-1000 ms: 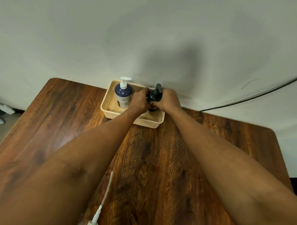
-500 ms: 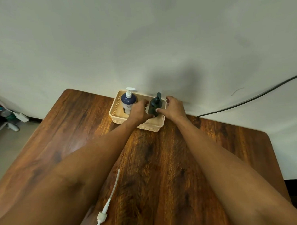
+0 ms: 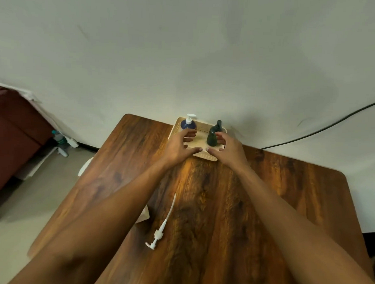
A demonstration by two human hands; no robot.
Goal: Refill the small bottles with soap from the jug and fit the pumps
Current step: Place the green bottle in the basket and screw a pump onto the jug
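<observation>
Both hands have let go of the dark green bottle (image 3: 213, 136), which half a second ago was pinched between them. It stands upright on its own in the right half of the cream basket (image 3: 205, 155) at the far edge of the table (image 3: 286, 198), just above the middle of the frame, its dark pump on top. The left hand (image 3: 178, 149) is open with fingers spread, hovering over the basket's near left part, and holds nothing. The right hand (image 3: 228, 150) is open too, fingers loosely curled just beside the green bottle; at most a fingertip brushes it, though the contact is too small to tell. The two thumbs nearly meet over the basket's front rim. The blue bottle (image 3: 188, 125) with its white pump stands in the basket's left end, partly behind the left hand's fingers. The release suggests that the green bottle is finished: filled, capped and put away next to the blue one. A loose white pump (image 3: 161, 230) with its long tube lies on the wood in the lower middle of the frame, well apart from the basket, so it may belong to another bottle or to the jug. No jug shows anywhere here. A black cable (image 3: 323, 129) runs along the wall at the right.
</observation>
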